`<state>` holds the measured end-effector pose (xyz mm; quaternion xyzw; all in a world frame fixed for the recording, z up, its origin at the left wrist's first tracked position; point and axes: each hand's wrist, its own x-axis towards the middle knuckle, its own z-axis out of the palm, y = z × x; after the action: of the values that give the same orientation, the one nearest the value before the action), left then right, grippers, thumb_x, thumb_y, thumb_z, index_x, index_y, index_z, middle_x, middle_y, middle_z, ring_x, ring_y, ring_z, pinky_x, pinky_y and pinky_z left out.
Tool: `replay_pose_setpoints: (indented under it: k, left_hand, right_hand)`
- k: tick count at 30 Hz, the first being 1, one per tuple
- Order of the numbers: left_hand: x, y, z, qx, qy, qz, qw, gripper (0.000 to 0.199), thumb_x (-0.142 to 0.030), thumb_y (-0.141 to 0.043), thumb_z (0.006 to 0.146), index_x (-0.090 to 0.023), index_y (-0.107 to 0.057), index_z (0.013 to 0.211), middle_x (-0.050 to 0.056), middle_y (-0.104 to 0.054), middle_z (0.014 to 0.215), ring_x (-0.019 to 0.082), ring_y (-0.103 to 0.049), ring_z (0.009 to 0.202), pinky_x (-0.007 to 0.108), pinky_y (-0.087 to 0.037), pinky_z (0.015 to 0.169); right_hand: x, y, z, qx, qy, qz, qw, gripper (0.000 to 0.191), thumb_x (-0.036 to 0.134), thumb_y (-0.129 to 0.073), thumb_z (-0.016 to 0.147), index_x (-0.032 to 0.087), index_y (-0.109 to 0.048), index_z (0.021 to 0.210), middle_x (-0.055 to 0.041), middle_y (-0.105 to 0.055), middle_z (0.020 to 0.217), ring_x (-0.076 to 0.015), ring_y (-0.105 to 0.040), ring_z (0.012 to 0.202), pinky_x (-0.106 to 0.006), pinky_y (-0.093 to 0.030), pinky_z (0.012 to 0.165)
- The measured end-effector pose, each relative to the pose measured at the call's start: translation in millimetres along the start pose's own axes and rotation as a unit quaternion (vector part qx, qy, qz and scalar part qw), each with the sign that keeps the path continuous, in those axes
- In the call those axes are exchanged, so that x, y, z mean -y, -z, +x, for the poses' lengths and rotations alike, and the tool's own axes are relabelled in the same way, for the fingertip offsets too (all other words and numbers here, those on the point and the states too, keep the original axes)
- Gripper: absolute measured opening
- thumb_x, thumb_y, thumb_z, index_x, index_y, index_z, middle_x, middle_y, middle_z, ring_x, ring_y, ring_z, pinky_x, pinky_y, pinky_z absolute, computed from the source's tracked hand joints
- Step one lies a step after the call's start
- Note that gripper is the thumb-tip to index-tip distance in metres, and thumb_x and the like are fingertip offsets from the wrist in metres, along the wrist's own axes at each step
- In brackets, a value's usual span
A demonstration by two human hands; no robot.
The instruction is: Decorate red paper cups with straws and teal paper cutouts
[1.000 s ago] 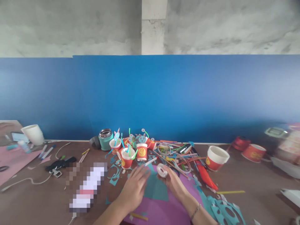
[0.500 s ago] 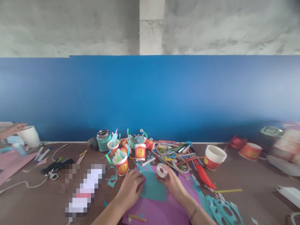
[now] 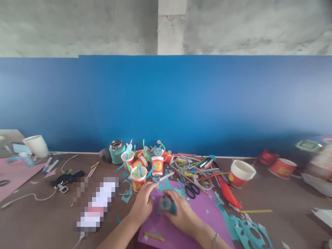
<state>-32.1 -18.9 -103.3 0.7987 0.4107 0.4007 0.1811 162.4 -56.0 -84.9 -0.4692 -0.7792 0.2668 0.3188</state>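
Observation:
My right hand (image 3: 178, 211) grips a small round disc (image 3: 165, 204), pale and partly see-through, its thumb and fingers around the edge. Beneath the disc shows a piece of teal paper (image 3: 174, 207) over the purple sheet (image 3: 189, 231). To the left, my left hand (image 3: 144, 202) rests by the sheet's edge with its fingers bent and parted from the thumb, nothing visible between them. Black-handled scissors (image 3: 192, 190) lie just beyond my right hand. A white marker (image 3: 166, 176) lies behind both hands.
Red-and-white cups (image 3: 138, 178) with straws stand behind my left hand. Straws and a red pouch (image 3: 228, 195) lie back right, near stacked cups (image 3: 241, 173). Teal cutouts (image 3: 252, 233) lie front right. A teal jar (image 3: 116, 152) stands back left; a yellow strip (image 3: 154, 236) lies in front.
My right hand has lowered the disc toward the purple sheet and shifted left. The black-handled scissors now show. My left hand's fingers have spread. The other person's hand at far left is gone from view.

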Motion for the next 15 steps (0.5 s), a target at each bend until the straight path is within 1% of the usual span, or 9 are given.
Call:
replay_pose_setpoints:
  k: [2,6,9,12,15]
  left_hand:
    - [-2.4,0.8,-0.8,0.002,-0.008,-0.007,1.0,0.062,0.004,-0.035,0.066,-0.02,-0.053,0.12,0.008,-0.06,0.109,0.021,-0.055,0.106,0.042,-0.045,0.095]
    - [-9.0,2.4,-3.6,0.045,-0.038,0.003,0.998,0.056,-0.001,-0.042,0.072,-0.02,-0.048,0.125,0.008,-0.063,0.108,0.022,-0.057,0.103,0.045,-0.044,0.096]
    - [-11.7,2.1,-5.7,0.088,-0.047,0.029,0.995,0.053,-0.011,-0.049,0.077,-0.018,-0.044,0.129,0.011,-0.062,0.115,0.026,-0.056,0.108,0.048,-0.041,0.098]
    - [-13.3,1.1,-6.5,0.122,-0.044,0.061,0.99,0.059,-0.02,-0.057,0.076,-0.017,-0.041,0.133,0.013,-0.058,0.126,0.03,-0.051,0.116,0.05,-0.039,0.101]
    - [-15.0,1.1,-6.4,0.138,-0.036,0.078,0.987,0.064,-0.025,-0.061,0.075,-0.018,-0.039,0.135,0.013,-0.057,0.127,0.032,-0.049,0.118,0.05,-0.039,0.101]
  right_hand:
    - [0.7,1.7,-1.2,0.009,-0.005,-0.022,1.0,0.054,0.021,-0.064,0.071,0.02,-0.051,0.124,-0.0124,-0.058,0.122,-0.0294,-0.052,0.114,-0.043,-0.039,0.1]
    - [0.1,4.9,-2.6,0.015,-0.024,-0.049,0.998,0.062,0.025,-0.069,0.067,0.017,-0.049,0.126,-0.0144,-0.056,0.122,-0.0312,-0.05,0.114,-0.044,-0.039,0.099]
    - [-0.7,6.2,-3.2,0.026,-0.02,-0.057,0.998,0.066,0.02,-0.066,0.066,0.014,-0.046,0.129,-0.0159,-0.054,0.124,-0.0315,-0.047,0.117,-0.045,-0.036,0.101]
    - [-1.4,7.2,-3.8,0.027,0.004,-0.057,0.998,0.063,0.014,-0.058,0.067,0.014,-0.045,0.128,-0.0154,-0.054,0.123,-0.0298,-0.047,0.117,-0.045,-0.035,0.102]
    - [-2.9,7.5,-4.0,0.02,0.017,-0.054,0.998,0.064,0.011,-0.055,0.065,0.016,-0.044,0.128,-0.0143,-0.054,0.124,-0.0299,-0.046,0.118,-0.047,-0.034,0.103]
